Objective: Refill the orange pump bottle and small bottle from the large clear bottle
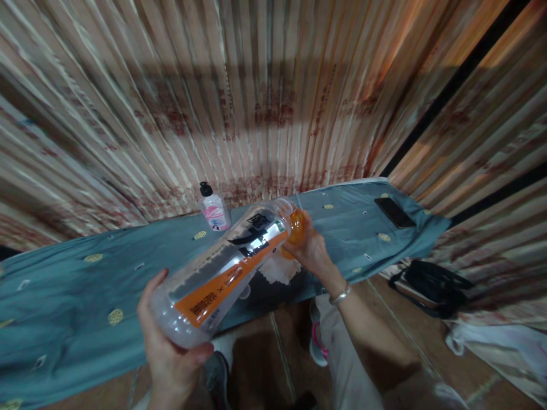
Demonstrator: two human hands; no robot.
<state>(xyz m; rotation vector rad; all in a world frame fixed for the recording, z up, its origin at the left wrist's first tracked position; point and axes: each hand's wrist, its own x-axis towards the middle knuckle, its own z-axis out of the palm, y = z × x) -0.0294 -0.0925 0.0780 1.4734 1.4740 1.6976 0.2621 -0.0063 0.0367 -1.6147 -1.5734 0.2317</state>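
I hold a large clear plastic bottle (pixel 226 270) with an orange and silver label, tilted almost flat above the edge of a teal cloth-covered surface (pixel 77 290). My left hand (pixel 168 341) cups its base from below. My right hand (pixel 310 247) grips the orange cap (pixel 296 228) at the bottle's far end; a silver bracelet sits on that wrist. The bottle looks empty.
A small clear bottle (pixel 213 210) with a black cap and pink label stands on the cloth near the pleated curtain (pixel 265 97). A black phone (pixel 394 212) lies on the cloth's right end. A black bag (pixel 433 285) sits on the floor at right. My legs and shoes are below.
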